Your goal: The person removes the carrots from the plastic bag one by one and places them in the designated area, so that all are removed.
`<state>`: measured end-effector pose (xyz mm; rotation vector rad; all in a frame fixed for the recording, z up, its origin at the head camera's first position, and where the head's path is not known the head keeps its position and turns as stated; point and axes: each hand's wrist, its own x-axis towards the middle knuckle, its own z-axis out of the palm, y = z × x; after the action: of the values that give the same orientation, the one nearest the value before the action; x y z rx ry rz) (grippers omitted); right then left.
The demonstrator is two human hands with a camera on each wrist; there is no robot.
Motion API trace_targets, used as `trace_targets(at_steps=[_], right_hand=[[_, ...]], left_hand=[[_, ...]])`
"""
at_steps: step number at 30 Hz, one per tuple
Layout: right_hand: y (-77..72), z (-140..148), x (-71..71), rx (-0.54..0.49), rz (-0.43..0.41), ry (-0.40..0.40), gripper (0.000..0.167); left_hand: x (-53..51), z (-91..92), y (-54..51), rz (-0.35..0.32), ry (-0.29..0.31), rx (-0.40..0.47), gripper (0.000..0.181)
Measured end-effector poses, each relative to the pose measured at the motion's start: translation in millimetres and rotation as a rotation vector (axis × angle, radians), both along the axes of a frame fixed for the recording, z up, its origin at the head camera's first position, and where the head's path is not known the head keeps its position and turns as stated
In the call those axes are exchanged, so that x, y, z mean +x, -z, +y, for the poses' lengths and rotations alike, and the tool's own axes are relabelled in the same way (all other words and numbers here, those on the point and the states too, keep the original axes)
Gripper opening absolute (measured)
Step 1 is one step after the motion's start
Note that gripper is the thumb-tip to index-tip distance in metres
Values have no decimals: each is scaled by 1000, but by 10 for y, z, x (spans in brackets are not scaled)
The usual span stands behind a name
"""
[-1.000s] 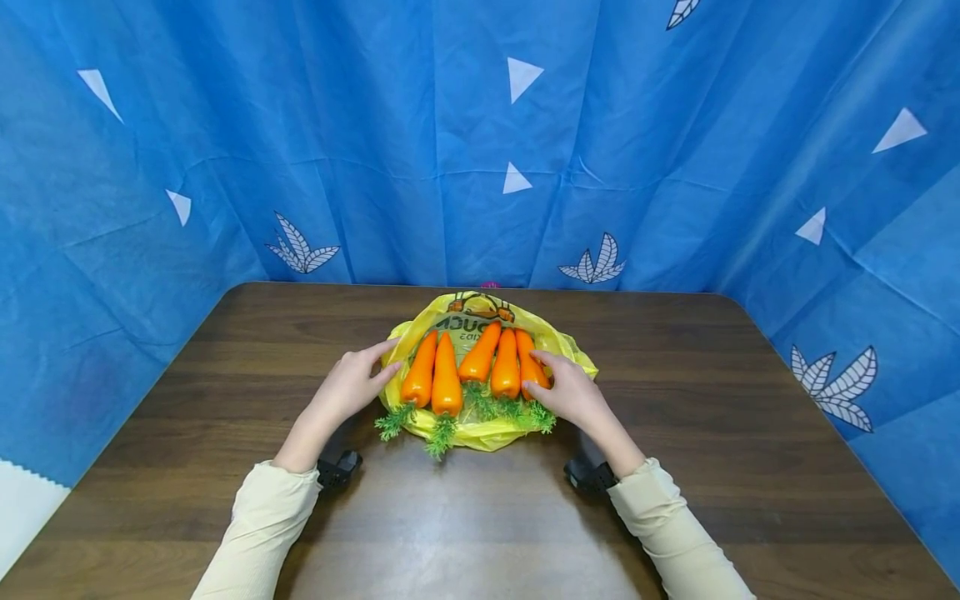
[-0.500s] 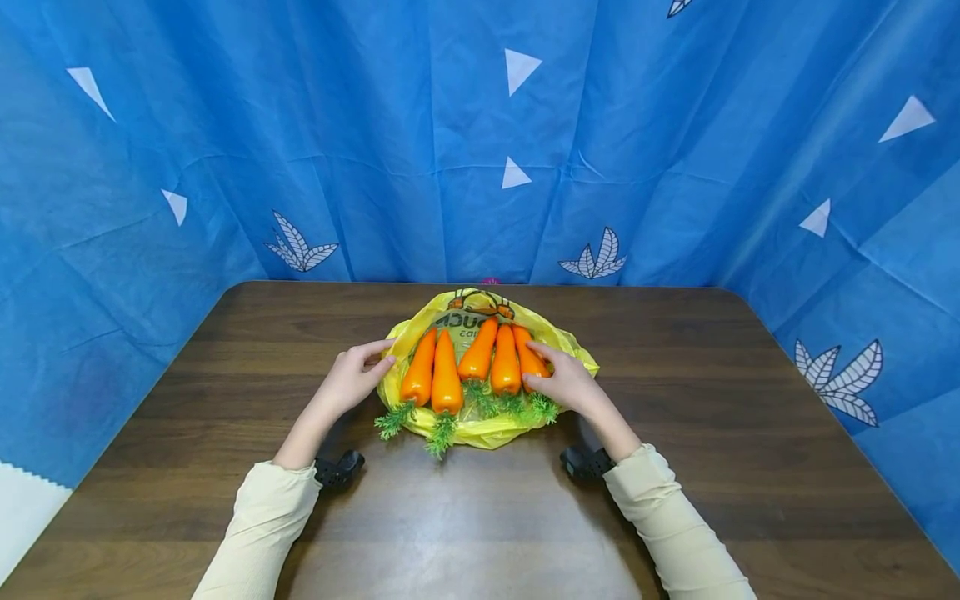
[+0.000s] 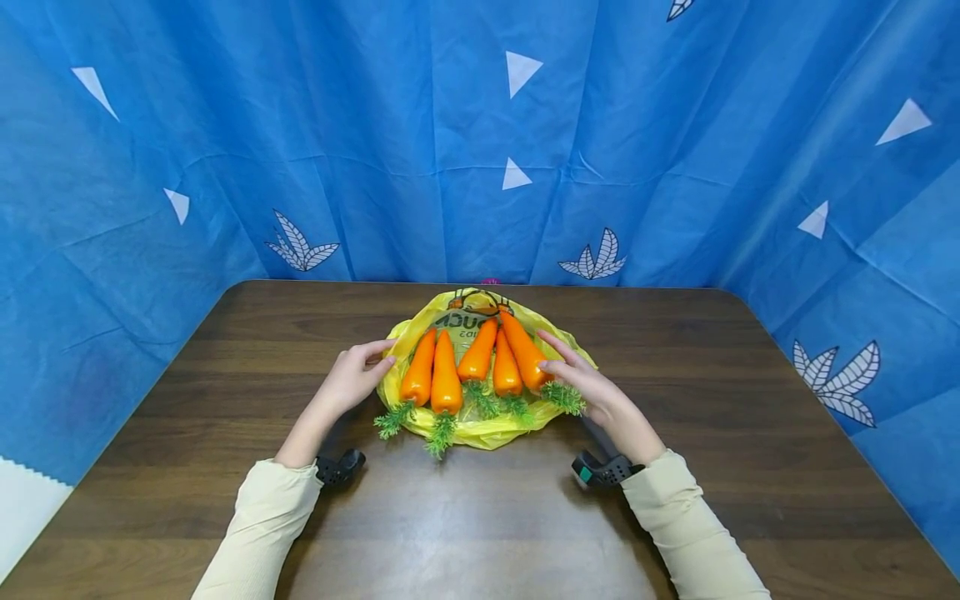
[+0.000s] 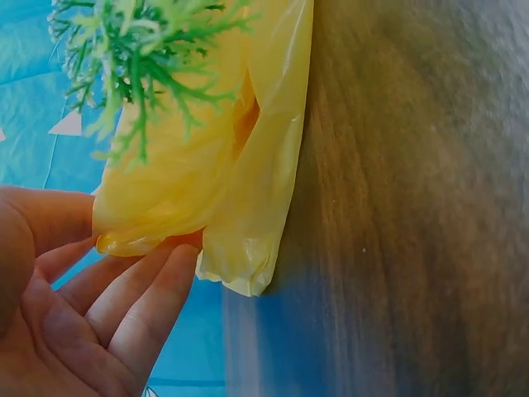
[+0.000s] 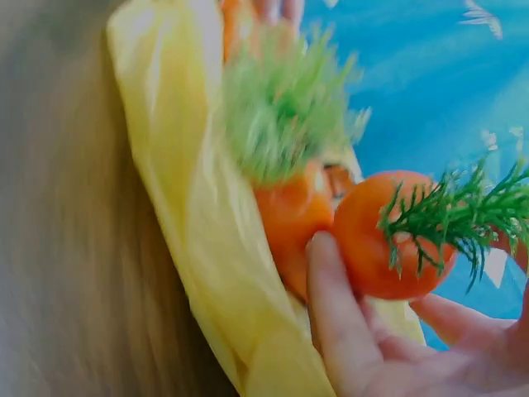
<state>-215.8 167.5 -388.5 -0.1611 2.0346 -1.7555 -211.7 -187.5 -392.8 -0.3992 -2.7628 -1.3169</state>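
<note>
An open yellow plastic bag (image 3: 480,433) holds several orange carrots (image 3: 446,383) with green leafy tops. My left hand (image 3: 352,379) pinches the bag's left rim; the left wrist view shows thumb and fingers (image 4: 169,277) on either side of the folded plastic (image 4: 165,203). My right hand (image 3: 596,392) is at the rightmost carrot (image 3: 525,354), which leans across the bag's right side. In the right wrist view that carrot (image 5: 376,240) lies between my fingers (image 5: 335,302), one fingertip reaching against a neighbouring carrot (image 5: 289,215). Its leaves partly hide the thumb side.
The brown wooden table (image 3: 450,533) extends around the bag. Blue patterned cloth (image 3: 465,125) hangs behind and at both sides. Black wrist devices (image 3: 606,471) are strapped under both wrists. A white surface (image 3: 30,512) shows at the far left.
My right hand has shifted right and slightly nearer, and the rightmost carrot now shows longer, its leafy end moved right. My left hand has barely moved, its fingers staying at the bag's rim.
</note>
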Motion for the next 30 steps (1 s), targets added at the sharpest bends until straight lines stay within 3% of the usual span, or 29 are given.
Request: trace_targets(at_steps=[4,10,12,14,22,27,30], right_hand=[[-62,-10,109,-82,-55,-15,64],[-126,-100,286,-394,-101,-135,69],[-140,-140,350,-451,-110,-158,74],[-147,-177,419,-446,-92,-172,78],[-119,-265,671,-264,1,-237,85],[-78,-258,745,-266,-1,-366,82],[-39,-251,741,-224,51,-482,76]], left_hand=[[-7,2,8,4,-14,18,35],[-4,-1,10,14,-31,23,33],[0,-1,6,12,-32,18,33],[3,0,2,8,-33,15,34],[1,12,-11,-2,-34,3,34],[5,17,-8,3,-35,1,33],[16,14,-7,9,-35,0,33]])
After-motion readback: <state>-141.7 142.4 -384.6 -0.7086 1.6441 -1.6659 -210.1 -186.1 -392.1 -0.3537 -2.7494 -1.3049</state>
